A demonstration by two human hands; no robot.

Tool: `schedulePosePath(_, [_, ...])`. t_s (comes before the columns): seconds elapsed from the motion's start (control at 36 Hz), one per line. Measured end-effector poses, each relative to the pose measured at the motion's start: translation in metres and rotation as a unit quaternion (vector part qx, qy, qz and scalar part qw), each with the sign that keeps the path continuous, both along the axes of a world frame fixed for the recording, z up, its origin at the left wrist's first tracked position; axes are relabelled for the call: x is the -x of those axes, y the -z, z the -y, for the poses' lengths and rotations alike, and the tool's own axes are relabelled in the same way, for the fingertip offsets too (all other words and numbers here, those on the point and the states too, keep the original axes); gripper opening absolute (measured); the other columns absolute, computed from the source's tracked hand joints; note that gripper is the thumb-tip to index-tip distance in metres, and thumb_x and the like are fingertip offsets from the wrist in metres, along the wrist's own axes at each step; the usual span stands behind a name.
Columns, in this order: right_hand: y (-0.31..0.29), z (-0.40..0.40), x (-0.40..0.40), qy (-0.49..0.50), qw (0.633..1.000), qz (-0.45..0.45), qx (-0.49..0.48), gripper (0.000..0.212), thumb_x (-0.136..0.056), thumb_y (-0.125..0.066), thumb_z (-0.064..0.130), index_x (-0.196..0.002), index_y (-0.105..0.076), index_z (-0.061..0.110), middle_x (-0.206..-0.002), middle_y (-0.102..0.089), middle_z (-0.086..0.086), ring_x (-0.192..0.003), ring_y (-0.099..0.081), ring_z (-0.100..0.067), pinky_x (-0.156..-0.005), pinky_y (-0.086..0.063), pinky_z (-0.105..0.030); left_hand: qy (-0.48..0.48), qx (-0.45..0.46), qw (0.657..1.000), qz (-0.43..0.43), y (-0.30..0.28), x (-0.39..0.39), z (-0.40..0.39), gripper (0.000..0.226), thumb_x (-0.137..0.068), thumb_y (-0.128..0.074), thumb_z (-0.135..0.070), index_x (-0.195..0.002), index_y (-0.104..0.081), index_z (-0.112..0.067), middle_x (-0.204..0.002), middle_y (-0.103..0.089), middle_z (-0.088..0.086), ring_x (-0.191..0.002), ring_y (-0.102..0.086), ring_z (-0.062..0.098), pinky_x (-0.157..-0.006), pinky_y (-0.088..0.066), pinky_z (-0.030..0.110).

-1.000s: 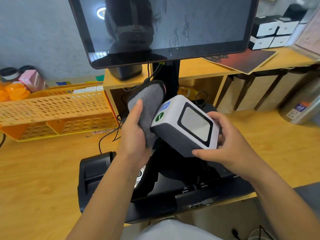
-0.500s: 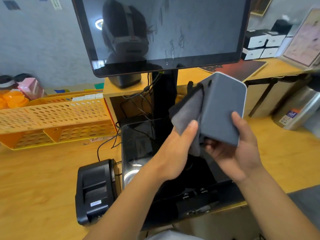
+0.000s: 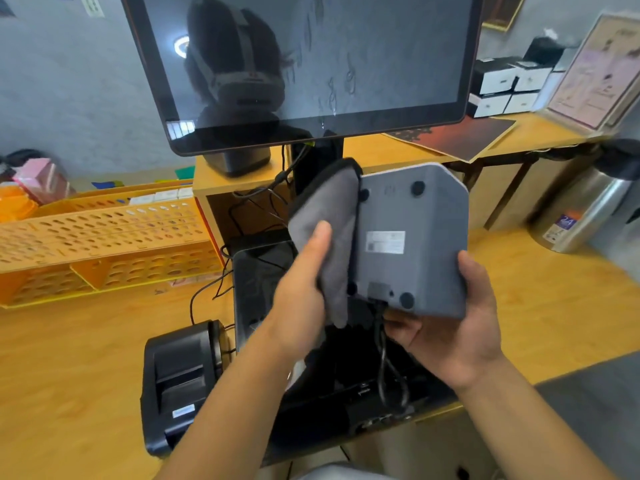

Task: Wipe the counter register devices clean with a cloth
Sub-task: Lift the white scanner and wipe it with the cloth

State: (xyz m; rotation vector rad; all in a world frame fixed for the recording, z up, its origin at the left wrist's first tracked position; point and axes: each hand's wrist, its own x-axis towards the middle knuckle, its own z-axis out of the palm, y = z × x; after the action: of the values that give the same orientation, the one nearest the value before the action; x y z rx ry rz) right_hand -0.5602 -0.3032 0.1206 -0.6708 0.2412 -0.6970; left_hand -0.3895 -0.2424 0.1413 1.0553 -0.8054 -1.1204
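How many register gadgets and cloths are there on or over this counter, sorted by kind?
Touchscreen monitors: 1, the monitor
Receipt printers: 1, the black printer
Small grey devices: 1, the grey device, underside up in the right hand
Cloths: 1, the grey cloth in the left hand
Total: 4

scanner [image 3: 408,237] underside now toward camera

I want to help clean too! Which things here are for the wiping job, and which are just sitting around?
For the job:
grey cloth, in the left hand
grey device, in the right hand
big screen
black printer

Just sitting around:
orange basket
white boxes
metal flask
pink box
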Motion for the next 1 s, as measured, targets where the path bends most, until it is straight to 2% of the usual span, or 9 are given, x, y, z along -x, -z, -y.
schedulePosePath(0.06, [0.001, 0.0, 0.003, -0.011, 1.0, 0.024, -0.006, 0.064, -0.079, -0.073, 0.058, -0.128, -0.068, 0.017, -0.104, -0.07, -0.008, -0.061, -0.062, -0.014, -0.053, -0.053, -0.027, -0.007, 0.032, 0.998, -0.044, -0.003, -0.009, 0.005, 0.046, -0.098, -0.047, -0.054, -0.085, -0.086, -0.034, -0.109, -0.08, 0.002, -0.1, -0.076, 0.009, -0.09, -0.06, 0.026])
schedulePosePath(0.17, [-0.004, 0.006, 0.012, -0.014, 0.999, 0.047, -0.003, 0.062, -0.086, -0.064, 0.059, -0.131, -0.066, 0.017, -0.106, -0.069, -0.008, -0.062, -0.063, -0.013, -0.055, -0.057, -0.027, -0.025, 0.086, 0.989, -0.121, -0.016, -0.021, -0.001, 0.041, -0.092, -0.053, -0.049, -0.109, -0.082, -0.026, -0.129, -0.073, 0.01, -0.126, -0.066, 0.028, -0.114, -0.044, 0.05])
schedulePosePath(0.31, [-0.012, 0.005, 0.013, 0.028, 1.0, 0.002, 0.01, 0.063, -0.081, -0.063, 0.063, -0.127, -0.07, 0.02, -0.105, -0.067, -0.008, -0.061, -0.059, -0.014, -0.052, -0.055, -0.028, 0.004, 0.067, 0.997, 0.036, -0.007, -0.008, -0.001, 0.046, -0.08, -0.048, -0.072, -0.08, -0.084, -0.043, -0.096, -0.081, -0.009, -0.109, -0.072, 0.004, -0.112, -0.043, 0.038])
schedulePosePath(0.36, [-0.014, 0.001, 0.007, 0.031, 0.999, -0.019, 0.009, 0.064, -0.078, -0.065, 0.063, -0.123, -0.072, 0.018, -0.1, -0.067, -0.009, -0.06, -0.059, -0.016, -0.052, -0.054, -0.03, 0.044, 0.038, 0.996, 0.064, -0.007, 0.008, -0.004, 0.061, -0.079, -0.056, -0.078, -0.106, -0.083, -0.03, -0.119, -0.077, 0.005, -0.126, -0.065, 0.016, -0.115, -0.041, 0.047])
schedulePosePath(0.44, [-0.018, -0.003, -0.001, 0.067, 0.997, -0.041, 0.013, 0.057, -0.078, -0.067, 0.06, -0.115, -0.075, 0.018, -0.094, -0.067, -0.008, -0.063, -0.059, -0.017, -0.052, -0.054, -0.03, 0.051, 0.083, 0.978, 0.183, -0.007, 0.032, -0.004, 0.077, -0.098, -0.05, -0.059, -0.16, -0.034, -0.016, -0.167, -0.033, 0.004, -0.158, -0.022, 0.021, -0.129, -0.016, 0.046])
schedulePosePath(0.53, [-0.025, 0.0, -0.005, 0.115, 0.992, -0.052, -0.001, 0.048, -0.08, -0.063, 0.057, -0.107, -0.078, 0.02, -0.095, -0.067, -0.005, -0.069, -0.054, -0.017, -0.054, -0.055, -0.028, 0.056, 0.112, 0.958, 0.259, -0.004, 0.038, -0.003, 0.067, -0.104, -0.035, -0.044, -0.164, -0.017, -0.021, -0.171, -0.017, -0.009, -0.159, -0.008, 0.007, -0.129, -0.011, 0.029])
schedulePosePath(0.64, [-0.027, 0.002, -0.007, 0.13, 0.989, -0.063, -0.005, 0.045, -0.082, -0.064, 0.055, -0.106, -0.077, 0.02, -0.095, -0.067, -0.006, -0.073, -0.049, -0.018, -0.053, -0.055, -0.028, 0.071, 0.106, 0.951, 0.281, -0.001, 0.037, -0.009, 0.062, -0.107, -0.032, -0.036, -0.164, -0.012, -0.023, -0.172, -0.01, -0.014, -0.159, 0.002, 0.004, -0.131, -0.005, 0.043])
schedulePosePath(0.86, [-0.022, 0.0, -0.006, 0.098, 0.986, -0.111, 0.079, 0.046, -0.072, -0.083, 0.045, -0.111, -0.077, 0.022, -0.097, -0.071, -0.007, -0.07, -0.069, -0.016, -0.05, -0.056, -0.032, 0.097, 0.052, 0.989, 0.095, -0.001, 0.025, -0.004, 0.085, -0.092, -0.048, -0.06, -0.163, -0.027, -0.018, -0.163, -0.04, 0.009, -0.151, -0.037, 0.028, -0.124, -0.028, 0.053])
schedulePosePath(1.0, [-0.021, -0.007, -0.005, 0.072, 0.976, -0.153, 0.138, 0.057, -0.067, -0.087, 0.049, -0.117, -0.074, 0.024, -0.107, -0.073, -0.006, -0.086, -0.073, -0.019, -0.054, -0.057, -0.032, 0.085, 0.024, 0.996, 0.027, -0.007, 0.011, 0.005, 0.067, -0.094, -0.049, -0.059, -0.149, -0.048, -0.022, -0.142, -0.064, 0.003, -0.13, -0.062, 0.019, -0.103, -0.053, 0.037])
